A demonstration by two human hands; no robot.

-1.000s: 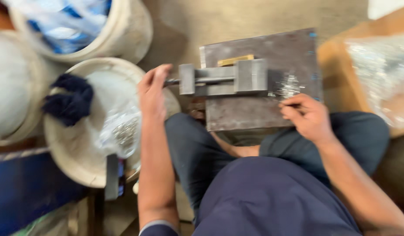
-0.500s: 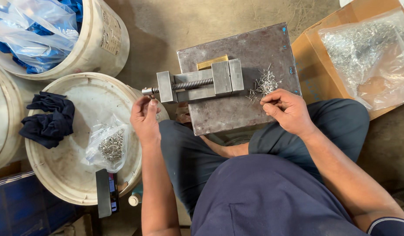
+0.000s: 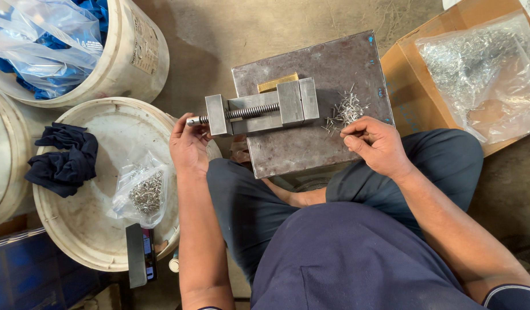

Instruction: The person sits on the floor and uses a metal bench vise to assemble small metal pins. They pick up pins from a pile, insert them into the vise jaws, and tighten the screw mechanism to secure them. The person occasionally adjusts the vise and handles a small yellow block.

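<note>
gripping the screw end of a small steel vise (image 3: 259,112), left hand (image 3: 188,146) curls closed — right hand (image 3: 377,144) pinches by loose metal pins (image 3: 346,110) on a steel block (image 3: 328,74).

Buckets, bags and a box on a concrete floor

A white bucket (image 3: 141,54) at the upper left holds a clear plastic bag (image 3: 44,34) over blue material. Below it a round white lid (image 3: 90,229) carries a dark blue cloth (image 3: 64,158), a small clear bag of metal bits (image 3: 143,192) and, at its lower edge, a flat dark device (image 3: 140,255). Another white bucket (image 3: 1,161) shows partly at the left edge, and a blue crate (image 3: 24,275) sits at the lower left corner. At the upper right, an open cardboard box (image 3: 402,63) holds a large clear bag of shiny metal pieces (image 3: 483,74). The floor (image 3: 207,28) is bare grey concrete.
</note>
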